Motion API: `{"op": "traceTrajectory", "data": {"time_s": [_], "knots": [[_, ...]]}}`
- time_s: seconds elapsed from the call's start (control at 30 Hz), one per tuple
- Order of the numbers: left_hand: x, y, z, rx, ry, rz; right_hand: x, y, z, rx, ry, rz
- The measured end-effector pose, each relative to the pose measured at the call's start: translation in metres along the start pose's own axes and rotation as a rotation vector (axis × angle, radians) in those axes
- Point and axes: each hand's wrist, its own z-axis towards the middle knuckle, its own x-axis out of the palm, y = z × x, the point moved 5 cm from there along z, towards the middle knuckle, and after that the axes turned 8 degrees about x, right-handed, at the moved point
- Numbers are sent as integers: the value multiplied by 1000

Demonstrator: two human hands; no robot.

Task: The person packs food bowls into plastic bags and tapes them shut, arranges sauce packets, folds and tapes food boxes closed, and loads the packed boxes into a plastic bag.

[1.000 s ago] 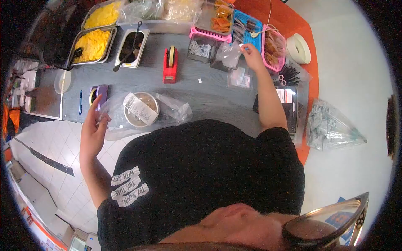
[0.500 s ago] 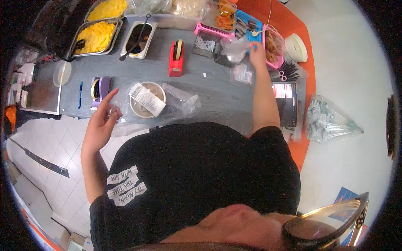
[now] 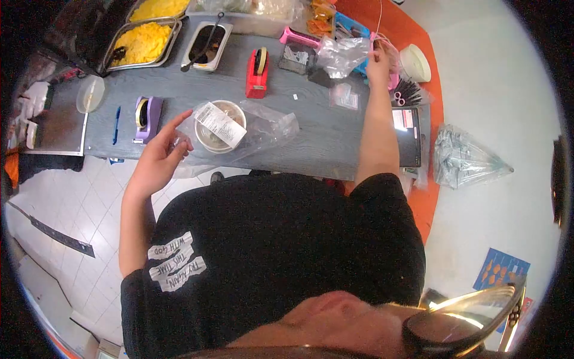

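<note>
Fingers of the right hand [image 3: 378, 60] pinch crinkled plastic [image 3: 343, 55] over the worktop [image 3: 323, 134]'s far side; those of the left hand [image 3: 158, 158] seem closed on a clear bag [image 3: 275, 124] around the bowl [image 3: 206, 145] (label [image 3: 221, 124] upward, perhaps for easy reading), probably to steady both

White bowl [image 3: 205, 139], black-printed white label [image 3: 220, 124], purple tape dispenser [image 3: 153, 118], red dispenser [image 3: 256, 85]

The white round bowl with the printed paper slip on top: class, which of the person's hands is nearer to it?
Left. The left hand is just left of the bowl; the right hand is much farther off, to the right, beside the crinkled clear plastic bag.
</note>
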Motion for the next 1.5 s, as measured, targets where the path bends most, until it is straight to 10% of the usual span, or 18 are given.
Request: {"op": "traceTrajectory", "data": {"time_s": [0.1,0.3,0.43,0.53,0.63,0.77,0.83,0.97,1.07,1.13,1.17,1.23,1.4,1.5], "knots": [[0,1,0,-20,-6,-48,-10,0,-17,401,71,573],[-5,4,3,-8,-26,-60,-50,92,-64,115,84,1187],[-2,-10,-5,-24,50,-130,-7,218,-207,311,768,1422],[3,-2,-11,44,172,-74,51,274,-342,-386,1297,341],[10,0,-12,135,242,4,126,227,-416,-518,1634,-469],[14,1,-16,112,270,49,128,178,-409,-672,1392,-352],[11,-4,-17,96,237,-31,76,238,-375,-300,1294,-306],[-3,2,-17,82,104,-139,-27,300,-335,-677,45,-327],[-8,-1,-18,80,16,-191,-21,208,-302,-441,-16,-724],[-13,1,-17,82,37,-124,1,148,-284,304,942,-164],[-16,0,-16,85,30,-123,3,150,-285,297,943,-164],[-13,-10,-13,168,93,-184,-10,203,-291,343,775,815],[15,-46,8,180,32,-596,35,297,-342,-373,375,376],[-3,-71,24,296,-60,320,47,304,-316,-152,532,552]]}}
